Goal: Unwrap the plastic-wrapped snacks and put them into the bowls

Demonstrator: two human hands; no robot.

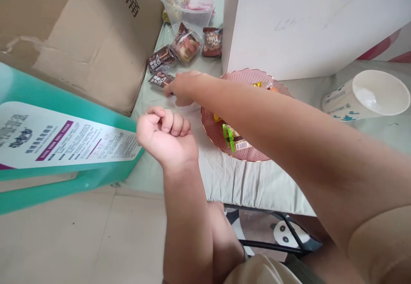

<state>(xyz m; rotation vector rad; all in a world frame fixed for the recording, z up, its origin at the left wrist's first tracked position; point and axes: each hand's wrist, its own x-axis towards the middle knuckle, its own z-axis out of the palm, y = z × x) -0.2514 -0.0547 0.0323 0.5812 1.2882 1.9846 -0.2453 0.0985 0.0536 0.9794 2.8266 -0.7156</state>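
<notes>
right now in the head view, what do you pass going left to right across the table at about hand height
teal plastic stool → cardboard box → left hand, curled → right hand at a brown snack packet → pink ribbed plate → white cup lying on its side

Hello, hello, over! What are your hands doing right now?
Right hand reaching across the pink plate, fingers on a brown snack packet. Left hand curled loosely, holding nothing. More packets beyond; cardboard box close alongside.
</notes>
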